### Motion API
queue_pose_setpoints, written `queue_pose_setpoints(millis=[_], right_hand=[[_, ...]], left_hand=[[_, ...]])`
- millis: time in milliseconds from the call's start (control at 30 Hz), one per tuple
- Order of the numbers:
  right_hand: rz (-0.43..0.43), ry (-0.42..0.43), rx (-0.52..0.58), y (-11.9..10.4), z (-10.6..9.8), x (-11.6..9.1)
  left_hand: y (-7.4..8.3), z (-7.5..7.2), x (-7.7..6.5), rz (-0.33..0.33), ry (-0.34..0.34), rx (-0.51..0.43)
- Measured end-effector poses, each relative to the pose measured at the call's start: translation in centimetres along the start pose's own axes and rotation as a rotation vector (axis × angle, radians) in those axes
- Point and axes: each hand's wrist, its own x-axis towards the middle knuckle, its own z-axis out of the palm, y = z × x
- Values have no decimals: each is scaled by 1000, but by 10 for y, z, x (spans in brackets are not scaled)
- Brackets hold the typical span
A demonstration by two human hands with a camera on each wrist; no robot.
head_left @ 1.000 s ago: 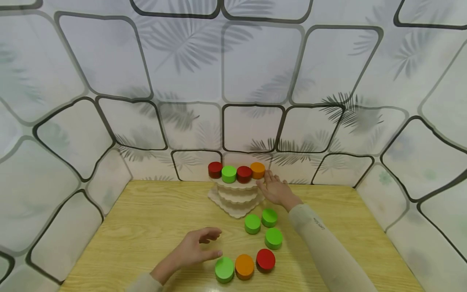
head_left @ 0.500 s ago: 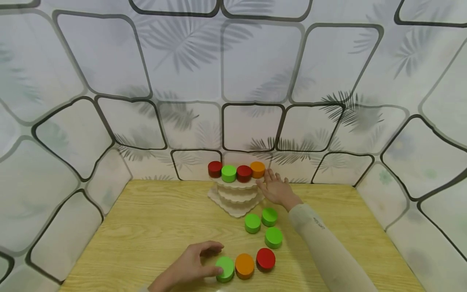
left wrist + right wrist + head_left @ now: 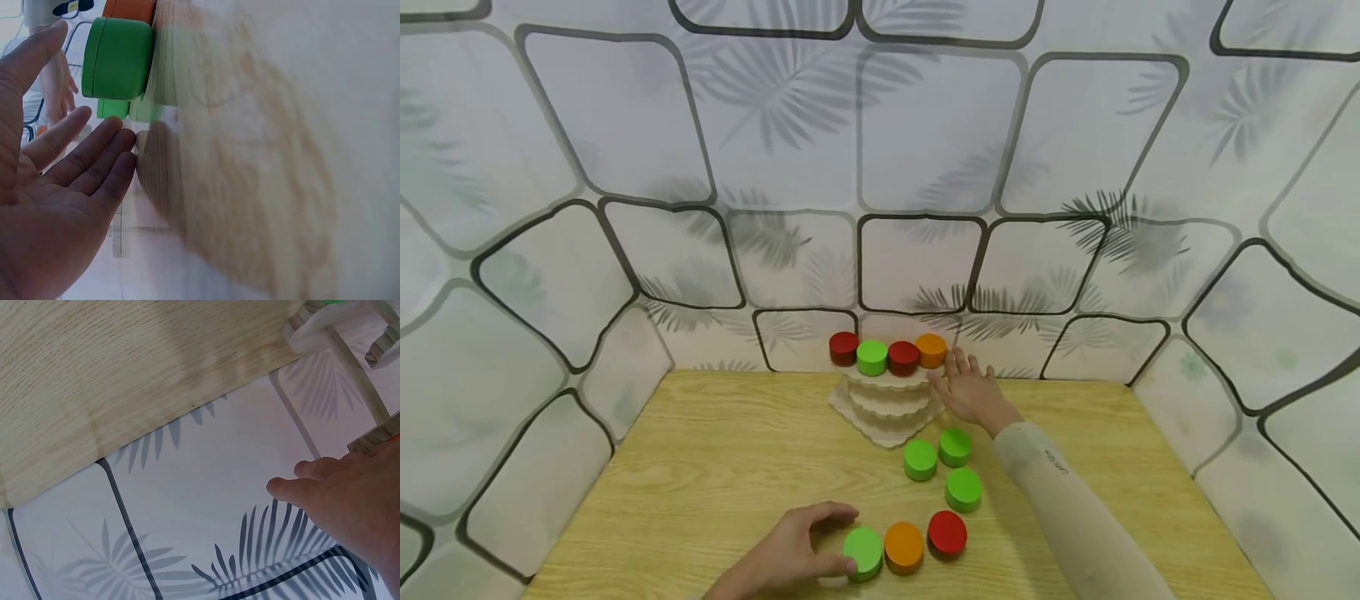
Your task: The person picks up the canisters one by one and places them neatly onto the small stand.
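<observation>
In the head view my left hand [image 3: 793, 546] is low over the table, fingers extended and thumb overlapping the left edge of a light green round block [image 3: 862, 552]. The left wrist view shows its fingers [image 3: 103, 159] fairly straight and spread, near the green block [image 3: 122, 59]. Farther back, my right hand [image 3: 973, 395] is flat-fingered beside a tiered wooden stand [image 3: 889, 405]. Its fingertips are right by an orange block [image 3: 931, 351] at the end of the top tier. In the right wrist view that hand [image 3: 362, 494] overlaps the stand's edge.
Red [image 3: 844, 348], green [image 3: 872, 357] and red [image 3: 903, 357] blocks share the top tier. On the table [image 3: 722, 450] are an orange block [image 3: 903, 547], a red block [image 3: 947, 534] and three green blocks [image 3: 920, 460]. A patterned backdrop [image 3: 805, 258] surrounds the table.
My left hand has moved down and slightly right to the near green block, then stayed almost still over the last half second. The right hand has barely moved.
</observation>
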Motion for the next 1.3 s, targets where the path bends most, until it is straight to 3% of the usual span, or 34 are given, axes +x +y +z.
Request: queue_pose_setpoints(millis=[367, 1300], right_hand=[[10, 6, -3, 0, 0, -1], [14, 2, -1, 1, 2, 1]], left_hand=[[3, 2, -1, -16, 2, 29], [-2, 10, -1, 74, 23, 75]])
